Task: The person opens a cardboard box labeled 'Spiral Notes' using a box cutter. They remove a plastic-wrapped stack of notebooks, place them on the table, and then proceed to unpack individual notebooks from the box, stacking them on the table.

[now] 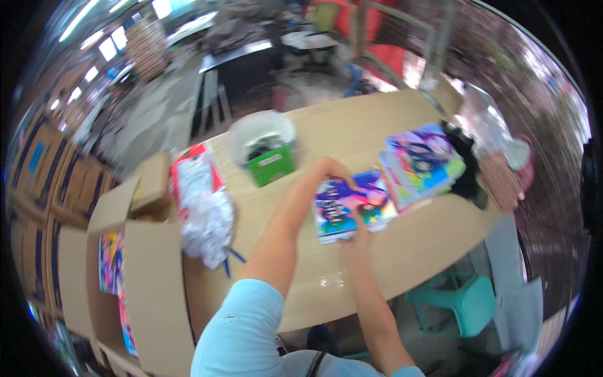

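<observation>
A small stack of colourful booklets point(334, 210) lies on the wooden table in front of me. My left hand point(335, 171) reaches across to its far edge, with fingers curled over the top and side. From the near side, my right hand point(358, 237) grips the lower edge, its thumb on the upper cover and its other fingers mostly hidden. Touching the stack's right end is a second pile of bright booklets point(422, 160), with a dark, looped thing on top that I cannot make out.
A white bucket point(260, 125) with a green box point(271, 166) against it stands beyond my left arm. Crumpled white plastic point(210, 226) lies at the table's left, beside an open carton point(157, 295) holding booklets. A green stool point(474, 305) stands below the right edge. Black cloth point(466, 164) sits far right.
</observation>
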{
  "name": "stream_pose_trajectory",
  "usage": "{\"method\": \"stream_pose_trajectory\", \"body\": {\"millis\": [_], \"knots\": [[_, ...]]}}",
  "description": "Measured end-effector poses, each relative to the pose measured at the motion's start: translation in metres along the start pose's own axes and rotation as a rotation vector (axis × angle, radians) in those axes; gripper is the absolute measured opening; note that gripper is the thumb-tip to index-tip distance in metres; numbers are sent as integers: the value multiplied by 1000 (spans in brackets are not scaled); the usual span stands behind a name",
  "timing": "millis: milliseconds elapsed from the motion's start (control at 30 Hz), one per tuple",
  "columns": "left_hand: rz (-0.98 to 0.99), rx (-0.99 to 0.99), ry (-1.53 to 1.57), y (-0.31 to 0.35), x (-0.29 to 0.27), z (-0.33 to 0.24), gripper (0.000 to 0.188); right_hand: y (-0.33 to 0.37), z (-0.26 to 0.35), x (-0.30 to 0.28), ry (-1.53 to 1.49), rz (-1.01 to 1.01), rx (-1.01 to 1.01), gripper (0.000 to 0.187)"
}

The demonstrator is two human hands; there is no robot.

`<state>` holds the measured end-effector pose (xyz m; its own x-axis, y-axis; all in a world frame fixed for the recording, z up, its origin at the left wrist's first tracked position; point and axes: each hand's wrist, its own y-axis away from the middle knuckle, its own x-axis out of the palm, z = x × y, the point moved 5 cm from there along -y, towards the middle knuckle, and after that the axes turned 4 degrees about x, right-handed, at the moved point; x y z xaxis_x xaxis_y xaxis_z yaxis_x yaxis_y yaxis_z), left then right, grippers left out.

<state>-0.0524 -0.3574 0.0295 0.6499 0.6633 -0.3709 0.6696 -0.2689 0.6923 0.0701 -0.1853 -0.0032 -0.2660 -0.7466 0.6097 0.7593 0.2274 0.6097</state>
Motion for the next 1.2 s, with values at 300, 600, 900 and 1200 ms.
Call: {"method": "stream_pose_trajectory", "body": {"millis": [300,600,900,1200], "knots": [[-1189,705,26,333,180,-115,55,26,9,-21,17,134,12,58],[-1807,-481,423,774,374,203,27,77,-19,19,791,250,-506,58],[-770,-591,1275,671,445,452,52,182,-124,25,-137,346,161,45],[-917,-385,1641,658,419,367,43,240,-38,-130,-179,-13,-141,36]]}}
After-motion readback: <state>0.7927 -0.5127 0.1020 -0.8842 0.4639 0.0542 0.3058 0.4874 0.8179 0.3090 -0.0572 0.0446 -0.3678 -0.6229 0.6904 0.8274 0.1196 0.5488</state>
